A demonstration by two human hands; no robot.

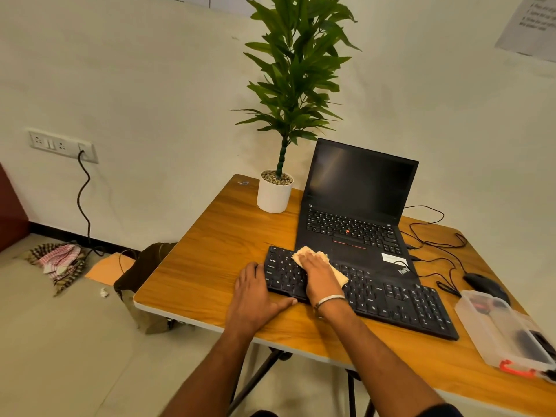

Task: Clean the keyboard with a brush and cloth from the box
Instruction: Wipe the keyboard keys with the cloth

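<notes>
A black keyboard (391,299) lies slantwise on the wooden table (210,260), in front of an open laptop. My right hand (320,276) lies flat on a beige cloth (304,254) and presses it onto the keyboard's left part. My left hand (255,296) rests at the keyboard's left end, with fingers against its edge and the thumb along its front. A clear plastic box (493,329) with an orange latch stands at the right, with dark items inside. I see no brush in the open.
A black laptop (355,212) stands open behind the keyboard. A white pot with a tall plant (274,194) is at the table's back. A black mouse (481,284) and loose cables lie right of the laptop. Bags and cloths lie on the floor at left.
</notes>
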